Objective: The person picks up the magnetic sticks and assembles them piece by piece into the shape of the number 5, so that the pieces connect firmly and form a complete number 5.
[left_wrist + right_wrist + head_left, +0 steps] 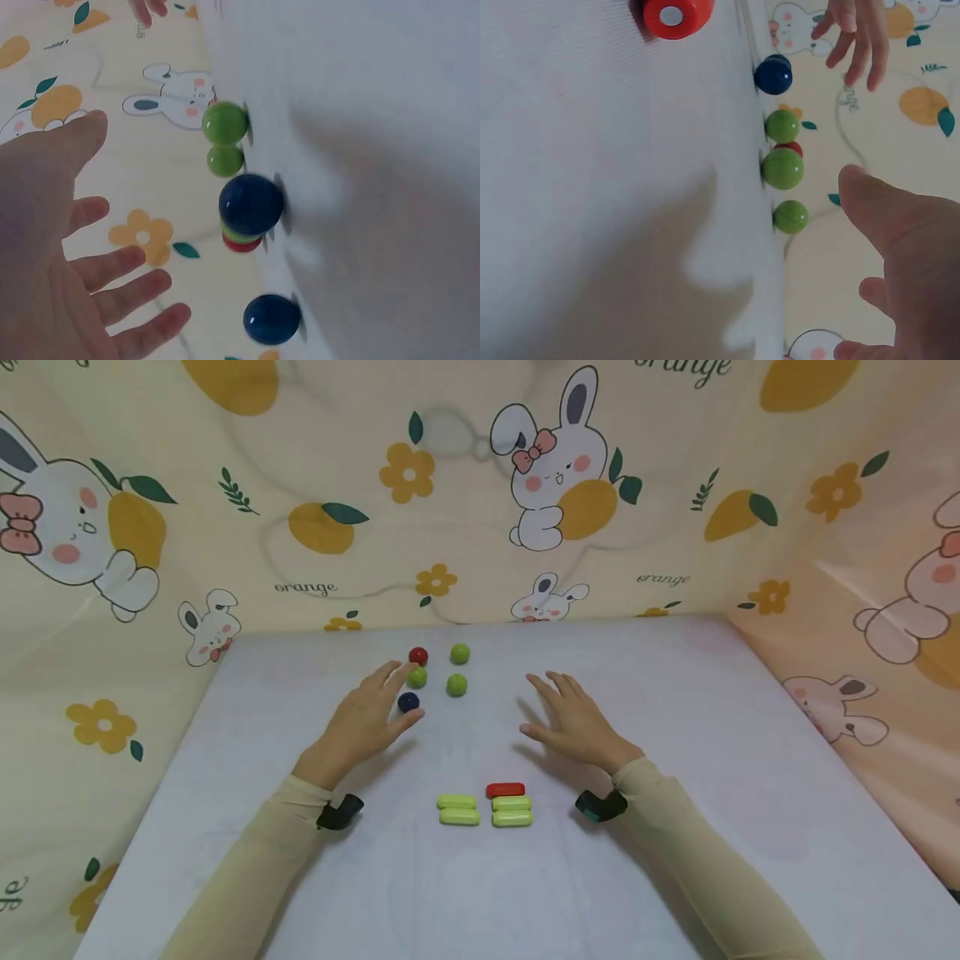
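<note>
While hovering over the white table, left hand spread flat, fingers straight, holding nothing; fingertips right beside the blue ball, which lies just right of them, thumb below it. Green ball and red ball just beyond, farther from the body. Right hand likewise flat and empty, well apart from that cluster; nearest to it, a green ball, off to its left. Clearly nearer the blue ball: left hand. Near the body, between the wrists, green capsules and a red one, long axes running left-right.

Red ball, navy ball, three green balls (backdrop: bunnies, oranges).
</note>
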{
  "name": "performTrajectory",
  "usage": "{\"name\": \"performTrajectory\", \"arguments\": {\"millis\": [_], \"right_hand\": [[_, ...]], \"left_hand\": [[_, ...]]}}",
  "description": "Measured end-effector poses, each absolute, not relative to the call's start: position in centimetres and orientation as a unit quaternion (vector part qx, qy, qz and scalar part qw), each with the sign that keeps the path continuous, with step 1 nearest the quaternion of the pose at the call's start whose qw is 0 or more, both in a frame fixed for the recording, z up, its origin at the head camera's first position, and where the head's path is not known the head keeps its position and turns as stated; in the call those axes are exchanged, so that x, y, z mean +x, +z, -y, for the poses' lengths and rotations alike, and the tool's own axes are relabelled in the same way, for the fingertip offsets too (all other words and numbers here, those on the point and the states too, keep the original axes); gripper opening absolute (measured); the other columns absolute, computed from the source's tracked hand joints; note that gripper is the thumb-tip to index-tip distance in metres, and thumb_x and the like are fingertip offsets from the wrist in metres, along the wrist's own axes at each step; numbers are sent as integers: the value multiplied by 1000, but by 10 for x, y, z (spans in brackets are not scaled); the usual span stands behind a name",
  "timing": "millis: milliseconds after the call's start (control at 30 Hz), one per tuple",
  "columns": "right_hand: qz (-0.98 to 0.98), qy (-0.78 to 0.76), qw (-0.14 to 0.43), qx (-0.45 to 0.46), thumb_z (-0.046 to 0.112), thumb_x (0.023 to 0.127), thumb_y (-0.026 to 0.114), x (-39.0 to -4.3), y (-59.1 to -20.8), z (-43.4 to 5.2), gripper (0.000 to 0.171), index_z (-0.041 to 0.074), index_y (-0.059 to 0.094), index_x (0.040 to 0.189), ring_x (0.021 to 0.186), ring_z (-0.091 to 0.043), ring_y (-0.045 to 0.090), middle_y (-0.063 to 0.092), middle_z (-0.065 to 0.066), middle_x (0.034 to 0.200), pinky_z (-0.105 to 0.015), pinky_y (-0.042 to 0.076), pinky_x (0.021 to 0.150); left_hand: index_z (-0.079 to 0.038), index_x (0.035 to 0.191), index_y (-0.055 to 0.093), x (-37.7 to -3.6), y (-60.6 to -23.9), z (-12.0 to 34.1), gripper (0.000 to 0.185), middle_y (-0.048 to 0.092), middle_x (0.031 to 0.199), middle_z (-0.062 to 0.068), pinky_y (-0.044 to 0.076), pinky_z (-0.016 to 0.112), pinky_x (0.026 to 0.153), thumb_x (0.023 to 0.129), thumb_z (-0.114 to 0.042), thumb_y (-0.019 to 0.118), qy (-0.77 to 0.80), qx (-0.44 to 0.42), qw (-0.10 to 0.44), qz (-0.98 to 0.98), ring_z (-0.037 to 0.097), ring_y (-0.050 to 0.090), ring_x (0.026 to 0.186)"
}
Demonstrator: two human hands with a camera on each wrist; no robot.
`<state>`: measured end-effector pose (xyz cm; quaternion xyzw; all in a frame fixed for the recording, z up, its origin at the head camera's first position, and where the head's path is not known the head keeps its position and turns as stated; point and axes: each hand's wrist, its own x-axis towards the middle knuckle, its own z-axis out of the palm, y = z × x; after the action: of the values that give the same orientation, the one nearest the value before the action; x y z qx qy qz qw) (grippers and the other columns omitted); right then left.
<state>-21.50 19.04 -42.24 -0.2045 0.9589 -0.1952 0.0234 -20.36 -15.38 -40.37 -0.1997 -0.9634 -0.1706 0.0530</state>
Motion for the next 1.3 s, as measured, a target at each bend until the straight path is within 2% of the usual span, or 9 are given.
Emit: {"name": "performTrajectory", "arguments": {"millis": [267, 500, 700, 967, 1133, 1300], "right_hand": [[-951, -233, 12, -204, 44, 93, 70, -210, -425, -197, 71, 10, 46, 151, 148, -42, 33, 38, -24, 158, -63, 31, 117], [-949, -249, 15, -195, 41, 94, 71, -204, -427, -199, 65, 9, 50, 146, 144, -43, 40, 45, -21, 154, -64, 35, 114], [-942, -270, 23, -197, 40, 94, 71, -204, -433, -198, 63, 10, 51, 145, 143, -42, 41, 46, -20, 153, -64, 36, 114], [-938, -279, 30, -203, 39, 94, 71, -206, -435, -193, 61, 10, 53, 144, 143, -39, 42, 50, -17, 151, -62, 35, 115], [-934, -290, 44, -206, 38, 94, 71, -208, -435, -189, 60, 10, 52, 144, 144, -38, 42, 51, -15, 150, -61, 34, 117], [-930, -301, 55, -205, 39, 94, 70, -213, -435, -187, 60, 11, 52, 144, 145, -37, 42, 51, -14, 151, -59, 32, 118]], "left_hand": [[-12, 147, 49, -200, -410, 140, 55, 51, 152, 12, 43, 51, 113, 101, -39, 61, -220, -250, 38, 942, 32, 49, 141], [-12, 146, 50, -192, -413, 120, 51, 54, 150, 9, 41, 48, 116, 102, -37, 59, -254, -271, -24, 928, 28, 50, 141], [-14, 146, 51, -187, -412, 100, 49, 57, 147, 7, 49, 44, 108, 102, -35, 59, -281, -296, -78, 910, 26, 61, 127], [-13, 141, 55, -180, -417, 73, 45, 67, 129, 6, 53, 38, 97, 100, -30, 64, -292, -341, -154, 880, 18, 65, 111], [-16, 135, 60, -177, -420, 60, 40, 69, 114, 1, 52, 28, 88, 97, -25, 69, -280, -350, -201, 871, 11, 62, 95], [-18, 130, 65, -179, -424, 52, 34, 67, 103, -4, 49, 21, 80, 96, -20, 70, -268, -345, -221, 872, 7, 58, 85]]}}
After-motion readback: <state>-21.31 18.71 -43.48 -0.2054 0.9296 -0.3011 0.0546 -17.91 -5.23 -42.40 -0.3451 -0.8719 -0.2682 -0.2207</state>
